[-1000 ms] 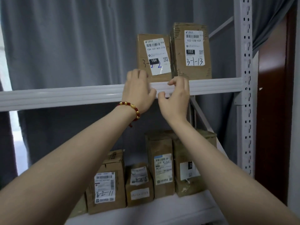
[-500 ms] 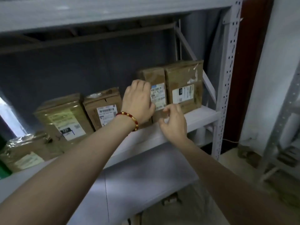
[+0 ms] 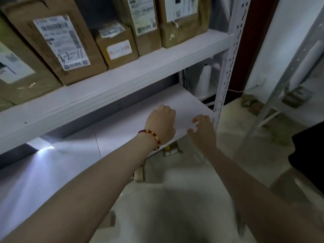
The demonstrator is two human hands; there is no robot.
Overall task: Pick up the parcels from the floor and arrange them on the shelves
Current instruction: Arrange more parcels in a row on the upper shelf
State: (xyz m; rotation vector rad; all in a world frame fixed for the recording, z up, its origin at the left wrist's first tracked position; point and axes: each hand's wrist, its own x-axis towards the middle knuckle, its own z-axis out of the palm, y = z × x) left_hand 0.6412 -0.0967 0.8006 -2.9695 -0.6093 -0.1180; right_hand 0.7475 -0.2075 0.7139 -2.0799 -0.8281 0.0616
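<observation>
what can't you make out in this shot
Head view only.
Left hand: whether it holds anything, hidden by its own back.
Brown cardboard parcels: tops cut by the upper edge, label print blurred.
Pale grey mass below the arms: motion blur, floor or parcel unclear.
Black shape: cut by the right edge.

The parcels (image 3: 57, 44) you face are brown cardboard, each with a white label printed in black. The small parcel (image 3: 117, 39) has a white sticker with red handwriting. The upper shelf (image 3: 122, 76) and lower shelf (image 3: 122, 123) are white. The white upright post (image 3: 228, 67) shows rows of punched holes. Your bracelet (image 3: 152, 137) has red and gold beads. The floor (image 3: 236, 146) is mottled pale grey and the door frame (image 3: 259, 41) is dark red.
</observation>
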